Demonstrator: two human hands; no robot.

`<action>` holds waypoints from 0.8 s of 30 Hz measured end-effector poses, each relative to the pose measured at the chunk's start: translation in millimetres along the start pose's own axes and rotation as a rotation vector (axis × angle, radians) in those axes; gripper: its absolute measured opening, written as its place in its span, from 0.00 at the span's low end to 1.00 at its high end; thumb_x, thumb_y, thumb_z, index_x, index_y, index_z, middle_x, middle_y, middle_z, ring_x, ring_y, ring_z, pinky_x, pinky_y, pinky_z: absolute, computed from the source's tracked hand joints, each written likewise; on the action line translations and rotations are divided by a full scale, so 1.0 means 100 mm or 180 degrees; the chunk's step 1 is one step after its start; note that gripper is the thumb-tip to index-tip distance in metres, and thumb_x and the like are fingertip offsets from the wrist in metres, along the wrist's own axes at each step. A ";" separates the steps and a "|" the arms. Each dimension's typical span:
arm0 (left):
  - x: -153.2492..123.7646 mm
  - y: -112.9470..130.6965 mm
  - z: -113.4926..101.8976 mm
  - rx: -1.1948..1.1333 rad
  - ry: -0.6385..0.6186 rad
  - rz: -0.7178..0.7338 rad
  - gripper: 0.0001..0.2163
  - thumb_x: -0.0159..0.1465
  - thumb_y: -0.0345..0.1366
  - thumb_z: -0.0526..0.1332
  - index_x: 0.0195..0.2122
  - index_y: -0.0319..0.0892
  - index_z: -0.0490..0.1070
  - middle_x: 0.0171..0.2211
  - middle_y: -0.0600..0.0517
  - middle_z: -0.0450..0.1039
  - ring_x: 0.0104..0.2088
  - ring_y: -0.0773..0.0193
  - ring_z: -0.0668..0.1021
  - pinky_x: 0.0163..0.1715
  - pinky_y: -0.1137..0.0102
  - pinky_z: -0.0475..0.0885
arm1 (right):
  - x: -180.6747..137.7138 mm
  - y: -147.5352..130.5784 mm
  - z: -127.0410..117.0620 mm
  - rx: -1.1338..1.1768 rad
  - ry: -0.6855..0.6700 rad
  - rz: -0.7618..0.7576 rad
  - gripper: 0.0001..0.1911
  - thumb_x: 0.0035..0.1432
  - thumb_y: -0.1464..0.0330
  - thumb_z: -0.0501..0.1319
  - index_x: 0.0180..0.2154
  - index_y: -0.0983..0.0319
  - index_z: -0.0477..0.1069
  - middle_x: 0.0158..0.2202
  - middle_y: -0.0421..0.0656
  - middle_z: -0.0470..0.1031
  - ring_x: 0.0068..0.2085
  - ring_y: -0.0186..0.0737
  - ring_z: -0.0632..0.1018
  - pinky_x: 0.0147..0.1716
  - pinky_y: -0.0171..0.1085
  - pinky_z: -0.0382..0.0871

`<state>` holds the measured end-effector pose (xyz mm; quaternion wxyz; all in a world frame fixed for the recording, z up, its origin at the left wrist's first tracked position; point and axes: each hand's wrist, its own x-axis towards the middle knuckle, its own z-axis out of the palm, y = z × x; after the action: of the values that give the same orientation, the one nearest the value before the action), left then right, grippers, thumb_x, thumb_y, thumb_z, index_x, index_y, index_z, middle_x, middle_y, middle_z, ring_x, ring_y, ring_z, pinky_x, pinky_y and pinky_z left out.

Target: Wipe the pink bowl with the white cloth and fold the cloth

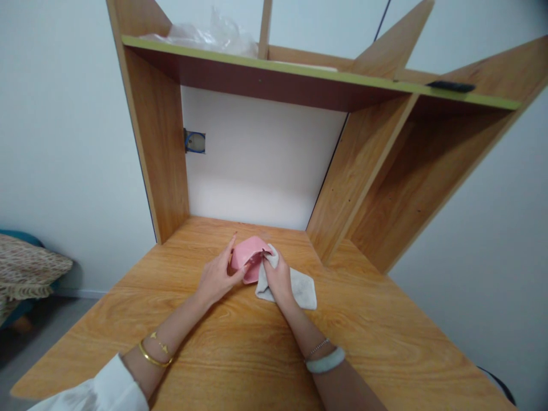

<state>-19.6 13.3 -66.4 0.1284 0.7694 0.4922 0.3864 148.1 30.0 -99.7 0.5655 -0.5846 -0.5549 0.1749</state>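
Observation:
A pink container (248, 249), its exact kind unclear, is tilted above the wooden desk (240, 354). My left hand (219, 275) grips it from the left, the thumb near its opening and the fingers along its side. Bunched in my right hand (279, 278) is a light grey cloth (303, 288), pressed against the container's right edge. Part of the cloth hangs down past my hand over the desk. Whatever lies inside the container is hidden.
Wooden uprights and a green-edged shelf (235, 60) rise behind the desk. Clear plastic wrapping (209, 37) and a dark object (451, 86) lie on the shelf. An uncovered socket box (196, 142) sits in the wall. Left of the desk is a seat with a fringed cover (29, 265).

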 end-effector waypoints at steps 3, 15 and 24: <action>-0.01 0.02 0.09 -0.0329 -0.0174 -0.0070 0.39 0.56 0.48 0.56 0.62 0.38 0.36 0.34 0.50 0.71 0.27 0.64 0.74 0.29 0.70 0.68 | 0.02 0.03 0.01 0.0336 0.0035 0.0052 0.17 0.51 0.65 0.53 0.43 0.63 0.67 0.43 0.47 0.74 0.44 0.42 0.73 0.44 0.38 0.65; 0.02 -0.03 0.03 -0.0311 0.0016 0.0093 0.31 0.53 0.40 0.58 0.57 0.41 0.50 0.46 0.46 0.69 0.41 0.58 0.74 0.40 0.66 0.69 | 0.02 -0.05 -0.04 -0.0636 0.0165 -0.0091 0.29 0.47 0.66 0.58 0.52 0.61 0.60 0.45 0.47 0.72 0.44 0.46 0.74 0.41 0.40 0.66; 0.02 -0.08 -0.02 0.0034 -0.0098 0.0235 0.34 0.56 0.44 0.55 0.61 0.42 0.43 0.53 0.44 0.64 0.45 0.54 0.73 0.41 0.64 0.68 | -0.02 -0.02 0.01 -0.0306 0.0048 -0.0273 0.23 0.50 0.67 0.55 0.50 0.60 0.62 0.46 0.45 0.72 0.47 0.43 0.72 0.44 0.40 0.65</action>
<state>-25.6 18.3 -68.5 0.1175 0.7935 0.4635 0.3763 146.2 28.5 -98.9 0.5478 -0.5880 -0.5830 0.1192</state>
